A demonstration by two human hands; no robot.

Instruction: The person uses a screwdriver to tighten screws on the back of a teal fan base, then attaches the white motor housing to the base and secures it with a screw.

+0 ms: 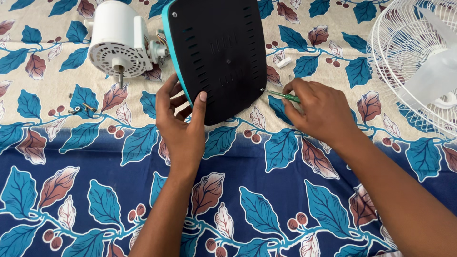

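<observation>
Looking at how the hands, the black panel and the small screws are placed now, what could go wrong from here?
1. The left hand alone holds the black panel tilted on its edge; it could slip or tip.
2. The right hand pinches a thin green screwdriver at the panel's edge; the tip might skid off.
3. Loose screws lie on the patterned cloth, where they may get lost.

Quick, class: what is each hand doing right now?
Left hand: gripping the edge of the black fan base, thumb on top.
Right hand: closed on a green screwdriver.
</observation>
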